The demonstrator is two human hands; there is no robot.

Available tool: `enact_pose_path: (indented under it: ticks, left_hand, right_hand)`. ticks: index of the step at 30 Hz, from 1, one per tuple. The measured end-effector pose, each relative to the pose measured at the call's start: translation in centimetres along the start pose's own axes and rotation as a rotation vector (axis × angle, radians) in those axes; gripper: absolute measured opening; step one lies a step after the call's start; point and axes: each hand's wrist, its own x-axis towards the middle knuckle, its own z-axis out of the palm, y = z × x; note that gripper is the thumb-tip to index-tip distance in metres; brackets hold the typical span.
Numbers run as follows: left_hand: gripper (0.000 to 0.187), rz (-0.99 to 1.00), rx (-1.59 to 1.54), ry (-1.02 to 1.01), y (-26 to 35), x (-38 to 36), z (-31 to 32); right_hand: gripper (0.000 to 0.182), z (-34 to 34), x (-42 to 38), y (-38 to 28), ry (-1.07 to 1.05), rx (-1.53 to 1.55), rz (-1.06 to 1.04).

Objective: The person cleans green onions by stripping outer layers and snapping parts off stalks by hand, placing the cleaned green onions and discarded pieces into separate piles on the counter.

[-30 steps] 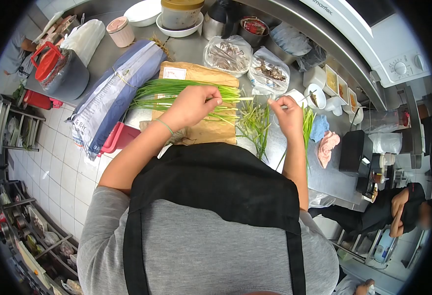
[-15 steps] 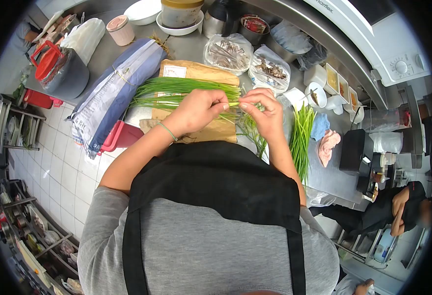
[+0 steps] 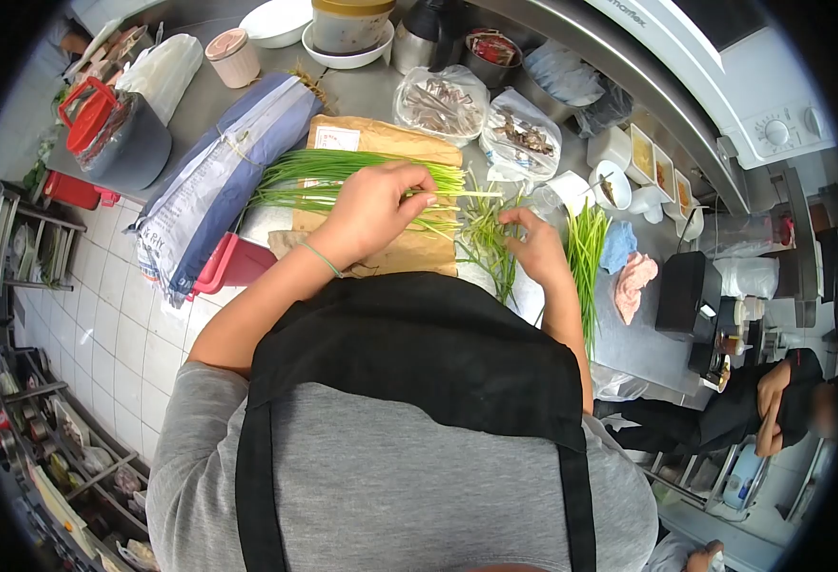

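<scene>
Long green chives [image 3: 305, 173] lie in a bunch across brown paper [image 3: 395, 255] on the metal counter. My left hand [image 3: 371, 212] is over the bunch, thumb and forefinger pinched on a chive whose pale end points right. Beside it, my right hand [image 3: 539, 250] hovers at the right edge of a loose heap of trimmings [image 3: 489, 250], thumb and forefinger apart with nothing seen between them. A second bunch of chives [image 3: 583, 272] lies just right of that hand.
A wrapped paper bundle [image 3: 224, 167] lies to the left, near a dark bin with a red lid [image 3: 92, 119]. Plastic bags [image 3: 441, 103] and condiment tubs [image 3: 643, 153] line the back. Blue cloth [image 3: 619, 246] and pink cloth [image 3: 636, 286] lie right. A person [image 3: 772, 405] stands far right.
My right hand has let go at the chive's pale end and moved right and down to the trimmings. My left hand stays nearly in place, still pinching.
</scene>
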Motion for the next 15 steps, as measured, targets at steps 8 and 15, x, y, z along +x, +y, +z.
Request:
enact_pose_path:
  ticks: [8,15]
  left_hand:
    - [0.011,0.418,0.343,0.234,0.7,-0.1,0.3]
    - [0.009,-0.18,-0.441,-0.118,-0.5,-0.1,1.7]
  right_hand:
    - [0.021,-3.4,1.7,-7.1,-0.164,1.003,0.231]
    - [0.008,-2.3,1.2,-7.7,0.047,0.774,-0.013]
